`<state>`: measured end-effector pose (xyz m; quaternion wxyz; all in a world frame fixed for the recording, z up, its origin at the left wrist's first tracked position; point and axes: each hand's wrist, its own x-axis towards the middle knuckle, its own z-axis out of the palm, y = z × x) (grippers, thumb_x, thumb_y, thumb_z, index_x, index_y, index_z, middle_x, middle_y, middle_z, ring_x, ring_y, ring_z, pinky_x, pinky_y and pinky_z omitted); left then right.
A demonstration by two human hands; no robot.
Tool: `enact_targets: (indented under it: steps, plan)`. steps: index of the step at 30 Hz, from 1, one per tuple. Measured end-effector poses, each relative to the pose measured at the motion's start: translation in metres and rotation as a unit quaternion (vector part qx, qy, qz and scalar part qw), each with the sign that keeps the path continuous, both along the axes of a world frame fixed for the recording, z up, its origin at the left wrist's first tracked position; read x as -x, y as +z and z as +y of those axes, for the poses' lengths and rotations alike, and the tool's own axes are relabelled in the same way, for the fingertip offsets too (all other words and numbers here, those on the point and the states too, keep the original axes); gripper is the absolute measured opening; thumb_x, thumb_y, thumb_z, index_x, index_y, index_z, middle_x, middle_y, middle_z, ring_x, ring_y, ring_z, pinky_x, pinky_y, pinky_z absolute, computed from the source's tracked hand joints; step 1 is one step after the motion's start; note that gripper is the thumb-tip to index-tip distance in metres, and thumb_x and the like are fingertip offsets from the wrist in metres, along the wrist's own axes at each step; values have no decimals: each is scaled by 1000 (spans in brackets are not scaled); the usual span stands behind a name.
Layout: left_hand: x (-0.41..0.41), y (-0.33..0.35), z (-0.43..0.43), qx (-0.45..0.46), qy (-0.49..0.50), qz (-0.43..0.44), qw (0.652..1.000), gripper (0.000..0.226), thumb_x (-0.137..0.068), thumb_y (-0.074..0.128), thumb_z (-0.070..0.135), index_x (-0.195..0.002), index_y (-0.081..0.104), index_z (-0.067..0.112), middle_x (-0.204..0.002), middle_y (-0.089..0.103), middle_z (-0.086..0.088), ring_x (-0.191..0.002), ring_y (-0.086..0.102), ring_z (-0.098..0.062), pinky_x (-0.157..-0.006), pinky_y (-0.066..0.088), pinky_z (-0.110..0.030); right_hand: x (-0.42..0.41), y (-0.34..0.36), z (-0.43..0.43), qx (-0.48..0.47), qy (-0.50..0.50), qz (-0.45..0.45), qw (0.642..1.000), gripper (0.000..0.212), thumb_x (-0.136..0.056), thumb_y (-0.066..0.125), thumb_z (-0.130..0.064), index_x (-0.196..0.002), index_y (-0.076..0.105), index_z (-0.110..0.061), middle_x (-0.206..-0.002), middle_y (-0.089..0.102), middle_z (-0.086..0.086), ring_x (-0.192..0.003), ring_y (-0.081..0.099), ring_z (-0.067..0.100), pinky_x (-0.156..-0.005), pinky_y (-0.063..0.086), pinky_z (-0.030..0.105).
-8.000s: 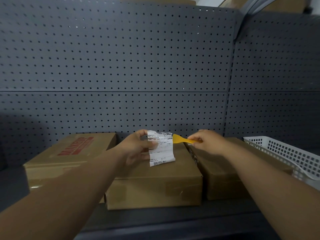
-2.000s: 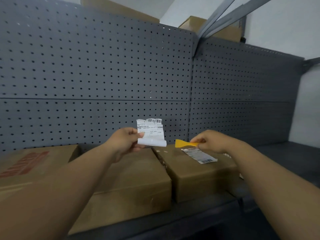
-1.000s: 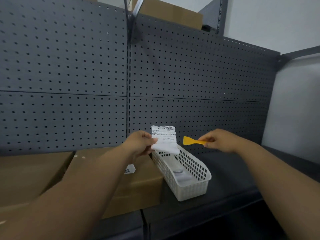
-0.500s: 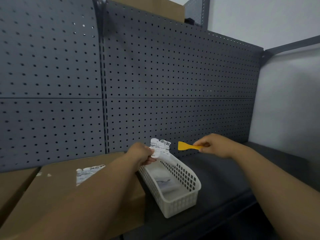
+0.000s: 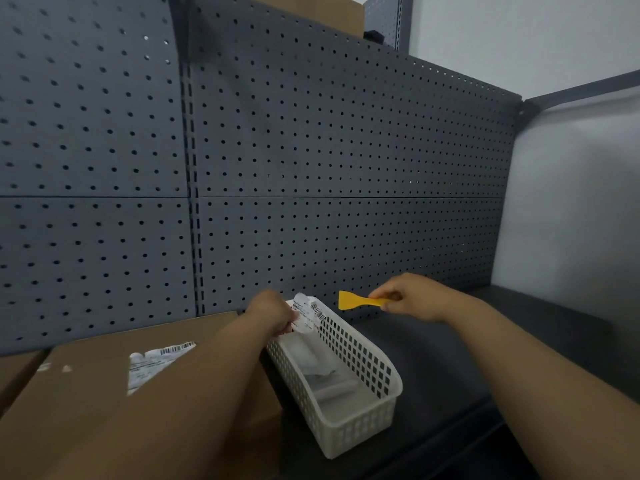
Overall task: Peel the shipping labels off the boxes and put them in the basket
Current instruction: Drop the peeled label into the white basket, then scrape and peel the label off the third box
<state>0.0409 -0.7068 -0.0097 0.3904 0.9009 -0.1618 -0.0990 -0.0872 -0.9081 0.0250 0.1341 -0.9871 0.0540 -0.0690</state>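
My left hand (image 5: 272,315) pinches a peeled white shipping label (image 5: 308,315) with a barcode, holding it over the far end of the white plastic basket (image 5: 356,362). Some pale paper lies inside the basket. To the right and a little higher, my right hand (image 5: 412,299) grips the handle of a yellow scraper (image 5: 356,300), its blade pointing left. A cardboard box (image 5: 86,403) sits left of the basket under my left forearm, with another white label (image 5: 152,363) stuck on its top.
A grey pegboard wall (image 5: 311,168) backs the dark shelf (image 5: 467,358). The edge of a second cardboard box (image 5: 14,368) shows at the far left. Another box (image 5: 311,12) rests above the pegboard. A pale wall stands on the right.
My view has swung right from the boxes to the basket. My left hand has carried the peeled label there and lowered it toward the basket's far end. The right hand keeps the scraper.
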Motion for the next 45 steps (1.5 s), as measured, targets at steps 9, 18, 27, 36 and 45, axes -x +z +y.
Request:
enact_targets:
  steps: [9, 18, 27, 36, 45]
  plan:
    - [-9, -2, -2, -148, 12, -79, 986, 29, -89, 58, 26, -66, 50, 10, -68, 53, -3, -78, 58, -19, -61, 44, -27, -8, 0, 2, -11, 5, -5, 1000, 32, -91, 55, -16, -121, 62, -23, -96, 58, -11, -92, 55, 9, -82, 38, 23]
    - [-15, 3, 7, -180, 1, -111, 977, 32, -92, 53, 24, -65, 49, 10, -74, 53, -6, -96, 61, -25, -70, 43, -28, -10, -3, 6, -10, 7, -4, 1000, 31, -90, 56, -17, -121, 62, -22, -107, 62, -4, -97, 57, 12, -84, 41, 25]
    - [-3, 38, 76, -69, 38, -135, 988, 29, -94, 52, 26, -73, 51, 5, -62, 42, -8, -69, 44, -23, -68, 37, -30, -13, 4, 43, 4, 58, -19, 998, 28, -91, 53, -19, -113, 66, -27, -85, 63, -10, -73, 54, 7, -64, 41, 23]
    - [30, 35, 169, -17, 104, -131, 986, 37, -92, 54, 29, -107, 62, -3, -108, 63, -20, -98, 60, -31, -86, 45, -36, -18, 6, 116, -6, 122, -16, 992, 30, -92, 54, -20, -121, 61, -23, -117, 66, -3, -96, 60, 12, -84, 47, 29]
    - [43, 19, 219, -27, 114, -124, 985, 26, -93, 54, 24, -100, 65, 2, -93, 61, -12, -87, 58, -24, -77, 42, -29, -26, -1, 169, 25, 158, 2, 987, 27, -93, 52, -19, -117, 64, -23, -106, 63, -3, -95, 60, 20, -78, 49, 32]
